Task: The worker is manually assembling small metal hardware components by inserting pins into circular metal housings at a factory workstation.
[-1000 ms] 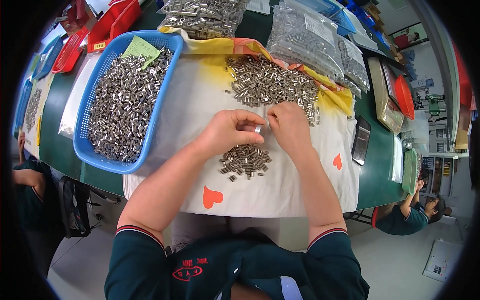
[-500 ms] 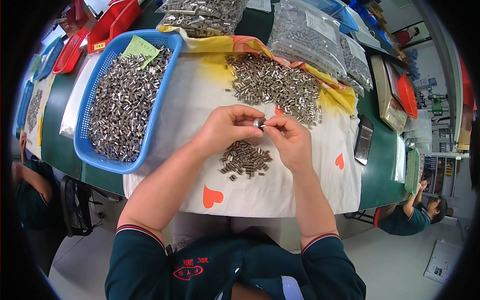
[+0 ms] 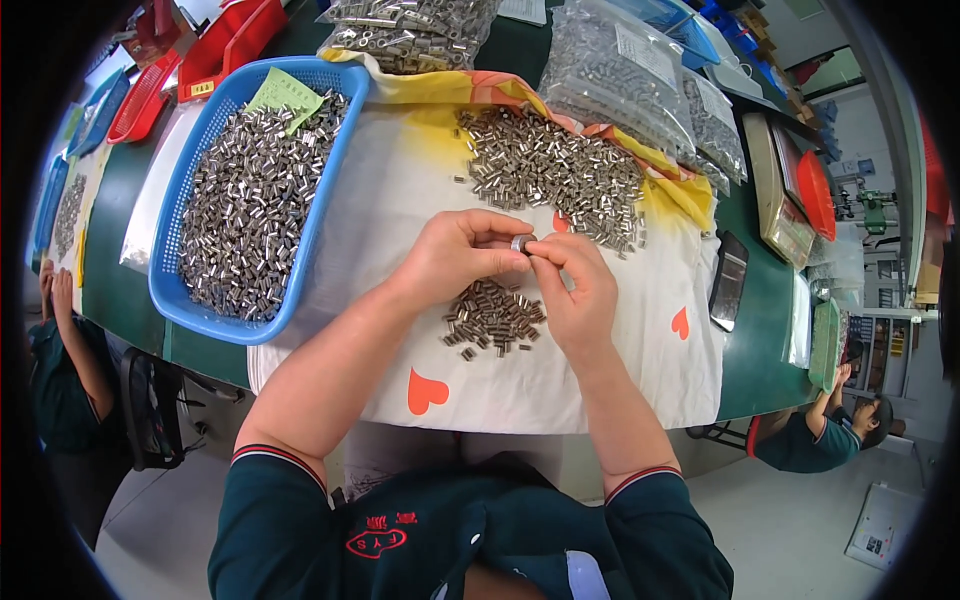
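Note:
Over the white cloth, my left hand pinches a small round metal ring-like piece between thumb and fingers. My right hand is closed against the same piece from the other side, thumb and index finger pressed together; whatever it grips is hidden by the fingertips. Just below the hands lies a small pile of short metal cylinders. Beyond them spreads a larger heap of similar cylinders. At left, a blue plastic basket holds many more, with a green paper slip on top.
Clear bags of metal parts stand at the back, behind a yellow and orange cloth fold. A dark phone-like device lies right on the green table. Red bins sit back left. Other people work at both sides.
My right hand has closed in on the ring-like piece, its fingertips shifting slightly left against it. My left hand stays nearly still. The person at left has raised their forearms.

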`<move>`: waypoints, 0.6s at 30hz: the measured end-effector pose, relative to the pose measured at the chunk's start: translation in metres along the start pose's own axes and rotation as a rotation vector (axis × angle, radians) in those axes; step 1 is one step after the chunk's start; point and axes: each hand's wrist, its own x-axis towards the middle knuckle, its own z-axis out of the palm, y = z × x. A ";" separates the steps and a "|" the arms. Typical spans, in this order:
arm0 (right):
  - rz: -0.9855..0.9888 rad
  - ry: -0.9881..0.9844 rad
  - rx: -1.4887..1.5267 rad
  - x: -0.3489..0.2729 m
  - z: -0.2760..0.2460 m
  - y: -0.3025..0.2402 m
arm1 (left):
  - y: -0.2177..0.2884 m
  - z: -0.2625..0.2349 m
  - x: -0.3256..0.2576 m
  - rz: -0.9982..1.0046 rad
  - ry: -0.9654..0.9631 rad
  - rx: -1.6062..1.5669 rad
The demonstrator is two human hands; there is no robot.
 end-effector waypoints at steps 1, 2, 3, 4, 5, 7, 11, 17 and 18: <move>-0.022 0.016 -0.034 -0.006 0.004 -0.004 | 0.000 -0.001 0.000 0.003 0.001 -0.001; -0.044 0.032 -0.068 -0.010 0.006 -0.006 | -0.001 -0.003 0.000 0.001 0.026 0.004; -0.046 0.029 -0.070 -0.014 0.004 -0.005 | -0.001 -0.003 0.000 -0.002 0.051 0.007; 0.007 -0.038 -0.055 -0.018 0.000 -0.003 | -0.001 -0.002 0.000 0.000 0.052 0.004; 0.060 -0.104 -0.039 -0.020 -0.005 -0.001 | -0.001 0.000 0.000 -0.016 0.023 0.065; 0.044 -0.041 -0.167 -0.006 -0.022 0.010 | -0.001 0.004 -0.002 -0.036 -0.013 0.127; -0.043 0.008 -0.632 0.029 -0.021 0.035 | -0.001 0.005 -0.007 0.055 -0.112 0.561; -0.034 -0.026 -0.744 0.038 -0.013 0.046 | 0.003 0.006 -0.005 0.063 -0.124 0.483; -0.032 -0.026 -0.744 0.037 -0.013 0.045 | 0.005 0.006 -0.005 0.046 -0.117 0.478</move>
